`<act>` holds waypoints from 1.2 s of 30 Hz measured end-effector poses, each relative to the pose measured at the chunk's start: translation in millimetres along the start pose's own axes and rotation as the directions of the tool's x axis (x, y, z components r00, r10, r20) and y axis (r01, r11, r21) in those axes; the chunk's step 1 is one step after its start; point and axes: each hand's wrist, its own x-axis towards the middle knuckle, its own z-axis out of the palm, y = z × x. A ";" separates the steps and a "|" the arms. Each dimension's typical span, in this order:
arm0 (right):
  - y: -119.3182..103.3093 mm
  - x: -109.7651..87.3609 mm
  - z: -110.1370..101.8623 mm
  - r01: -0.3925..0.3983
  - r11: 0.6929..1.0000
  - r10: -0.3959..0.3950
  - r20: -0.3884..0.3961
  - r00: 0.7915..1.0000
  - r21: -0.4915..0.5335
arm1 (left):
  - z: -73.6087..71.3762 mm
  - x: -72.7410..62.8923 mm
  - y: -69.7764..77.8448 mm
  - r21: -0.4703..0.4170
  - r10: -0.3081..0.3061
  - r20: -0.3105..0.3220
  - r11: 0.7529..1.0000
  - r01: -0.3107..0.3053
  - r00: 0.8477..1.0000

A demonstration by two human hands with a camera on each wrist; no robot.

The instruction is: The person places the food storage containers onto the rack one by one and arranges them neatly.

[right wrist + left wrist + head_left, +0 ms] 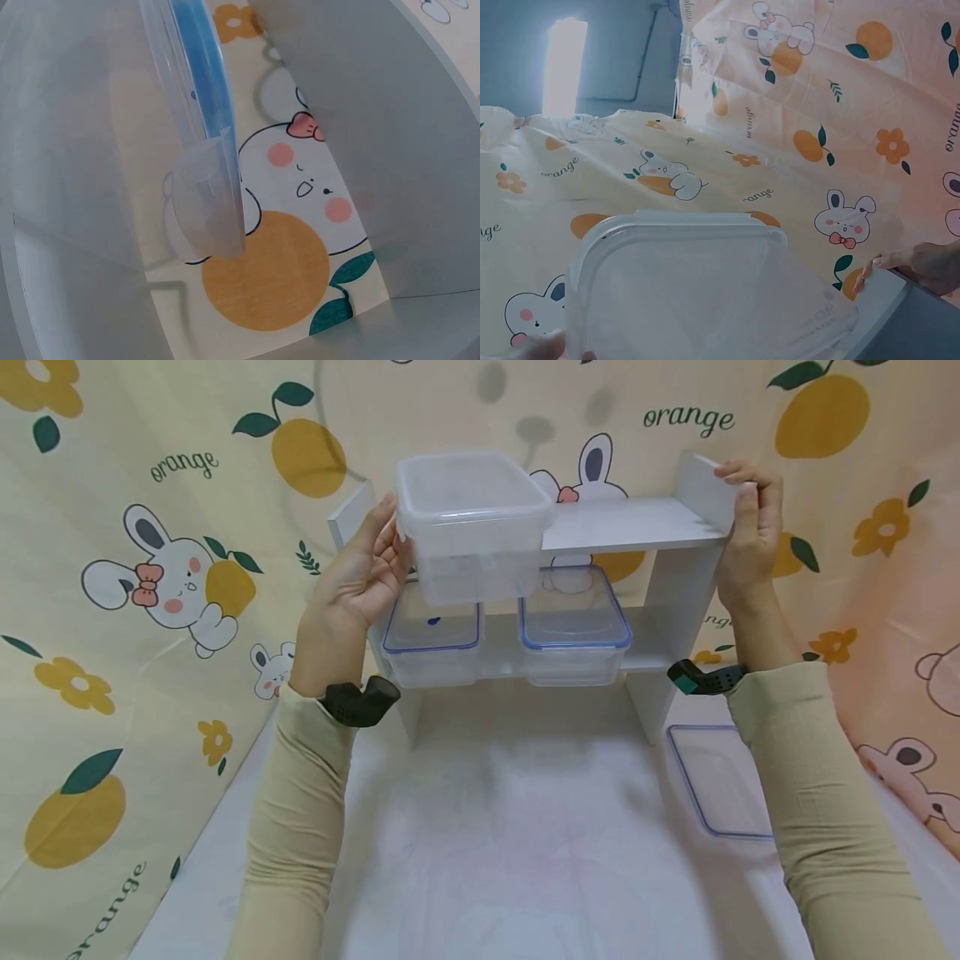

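A clear plastic food container with a whitish lid (476, 489) stands out over the front left of the white shelf's (622, 522) top board. With thumb and bent fingers, my left hand (367, 568) holds its left side; the fingertips are partly hidden. In the left wrist view the same container (682, 292) fills the lower middle. My right hand (753, 531) grips the raised right side panel (705, 489), fingers over its top edge. Below, two clear containers with blue-rimmed lids sit on the middle board, one on the left (433, 627) and one on the right (573, 618).
Another blue-rimmed container (723, 781) lies on the white table (510, 852) right of the shelf, partly behind my right forearm. A patterned cloth (172, 693) hangs behind and at both sides. The shelf's lower bay opens onto the tabletop.
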 end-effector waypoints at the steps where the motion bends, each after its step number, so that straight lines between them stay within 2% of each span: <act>1: -0.3 0.2 0.0 0.001 1.000 -0.001 0.001 1.000 -0.001 | 0.0 1.4 0.8 -0.006 -0.002 -0.007 1.000 0.002 1.000; 9: -1.7 0.1 -0.1 -0.081 0.996 0.081 0.002 0.997 0.033 | -3.3 12.2 3.4 -0.073 -0.018 -0.037 0.997 0.015 0.999; 18: -0.7 -1.0 0.4 -0.003 1.000 0.003 0.015 1.000 0.020 | -5.5 21.3 1.7 -0.075 0.030 -0.022 0.997 -0.032 0.999; 21: 0.1 0.2 0.8 0.003 1.000 -0.004 0.024 1.000 0.027 | -5.0 23.1 0.3 -0.052 0.070 -0.005 0.996 -0.070 0.998; 27: 0.4 0.2 0.6 0.004 1.000 -0.004 0.023 1.000 0.017 | -2.2 23.5 -1.9 0.050 0.141 0.009 0.989 -0.141 0.990; 32: -1.3 -1.8 0.2 -0.001 1.000 0.001 0.013 1.000 0.008 | -1.5 18.8 -1.7 0.095 0.148 0.028 0.984 -0.150 0.989; 36: -1.7 -1.2 0.4 0.005 1.000 -0.005 0.012 1.000 0.009 | -0.7 10.2 -2.9 0.126 0.171 0.027 0.977 -0.173 0.985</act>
